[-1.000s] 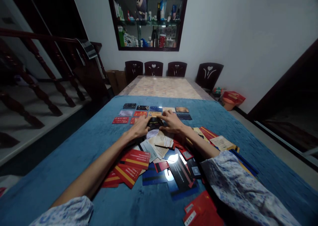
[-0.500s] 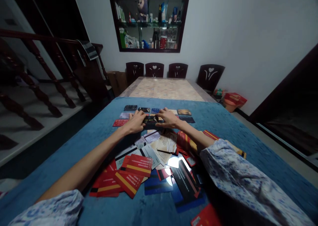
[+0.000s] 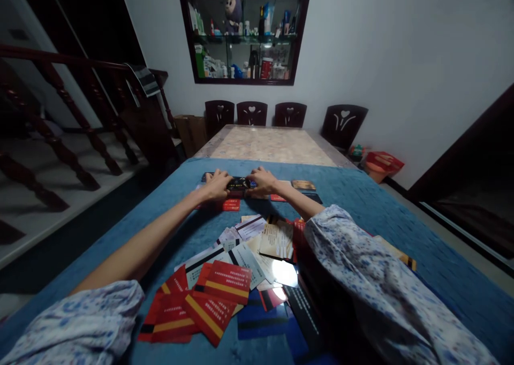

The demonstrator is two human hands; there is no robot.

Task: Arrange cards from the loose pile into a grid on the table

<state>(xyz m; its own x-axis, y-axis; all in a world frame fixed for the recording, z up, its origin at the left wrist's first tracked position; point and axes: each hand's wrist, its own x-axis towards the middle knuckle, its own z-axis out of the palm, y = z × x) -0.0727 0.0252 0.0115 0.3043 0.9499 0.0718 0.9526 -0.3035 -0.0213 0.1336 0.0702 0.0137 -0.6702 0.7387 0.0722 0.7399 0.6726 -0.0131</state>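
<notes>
Between my two hands is a black card with gold print, its ends pinched in the fingers of my left hand and my right hand. It is over the rows of cards at the far part of the blue cloth. Red cards show just below it, and a gold-brown card lies right of my right hand. My arms and fingers hide part of these rows. Closer to me spreads a loose heap with red cards, silver-grey cards, a cream card and blue cards.
The blue cloth covers the near table, with a marble-patterned top beyond it. Several dark chairs stand along the far wall. A stair railing is at left, and a red bag sits on the floor at right.
Both hands have moved farther away with the black card, from the nearer row to the far row. My right sleeve now covers more of the heap's right side.
</notes>
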